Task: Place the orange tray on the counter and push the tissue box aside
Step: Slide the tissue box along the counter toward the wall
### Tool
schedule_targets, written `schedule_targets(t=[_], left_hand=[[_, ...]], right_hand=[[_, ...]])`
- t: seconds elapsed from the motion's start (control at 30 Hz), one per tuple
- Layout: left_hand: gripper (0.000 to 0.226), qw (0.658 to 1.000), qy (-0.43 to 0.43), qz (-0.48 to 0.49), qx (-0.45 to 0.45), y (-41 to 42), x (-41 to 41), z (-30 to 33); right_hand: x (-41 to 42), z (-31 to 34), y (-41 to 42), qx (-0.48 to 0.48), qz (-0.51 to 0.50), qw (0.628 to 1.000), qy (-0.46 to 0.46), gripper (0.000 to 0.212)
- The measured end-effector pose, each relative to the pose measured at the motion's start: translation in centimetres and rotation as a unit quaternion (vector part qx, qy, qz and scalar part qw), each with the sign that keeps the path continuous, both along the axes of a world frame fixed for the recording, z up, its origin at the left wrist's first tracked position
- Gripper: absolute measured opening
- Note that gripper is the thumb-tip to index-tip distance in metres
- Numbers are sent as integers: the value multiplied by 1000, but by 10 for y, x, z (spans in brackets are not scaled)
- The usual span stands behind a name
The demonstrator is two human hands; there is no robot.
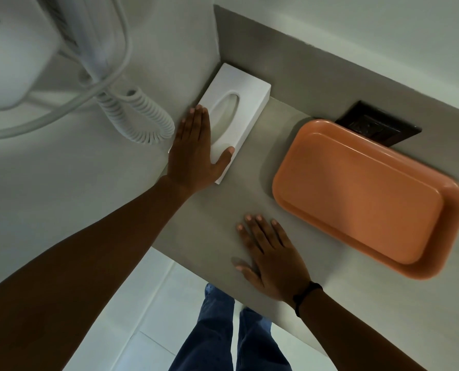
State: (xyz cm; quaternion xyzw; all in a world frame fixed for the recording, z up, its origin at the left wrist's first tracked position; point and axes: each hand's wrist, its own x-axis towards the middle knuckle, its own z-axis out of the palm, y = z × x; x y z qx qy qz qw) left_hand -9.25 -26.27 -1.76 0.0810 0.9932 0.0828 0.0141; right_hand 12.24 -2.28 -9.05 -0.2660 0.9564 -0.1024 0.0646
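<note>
Currently: orange tray (367, 194) lies at the counter's (249, 183) right back edge. Tissue box (252, 103) sits in the back-left corner. Left hand (193, 156) rests flat on it with straight fingers. Right hand (271, 258) lies flat on the counter, holding nothing. Box looks rigid, light and smooth; judge it best pushed along its long side.

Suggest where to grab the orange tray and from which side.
Probably the near long rim of the orange tray, approached from the counter front: it lies flat with a raised lip, and its far side crowds the wall and dark outlet.
</note>
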Motion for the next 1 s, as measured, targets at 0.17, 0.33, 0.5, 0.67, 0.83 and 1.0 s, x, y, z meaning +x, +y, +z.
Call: schedule_targets(t=[0.17, 0.33, 0.5, 0.67, 0.83, 1.0], left_hand=[[106, 1000, 11, 0, -1, 0, -4, -4], [106, 999, 23, -5, 32, -1, -2, -1], [104, 998, 51, -34, 31, -7, 38, -1], [94, 999, 46, -28, 4, -8, 61, -11], [89, 998, 58, -33, 13, -11, 57, -19], [90, 997, 65, -40, 14, -20, 51, -23]], right_hand=[[2, -1, 1, -8, 1, 1000, 8, 88], [-14, 27, -10, -73, -38, 997, 14, 87], [-105, 77, -64, -374, -291, 878, -59, 67], [-213, 102, -82, -462, -469, 733, -171, 58], [-246, 94, -82, -457, -469, 717, -240, 65], [-255, 87, -92, -449, -473, 719, -241, 46]])
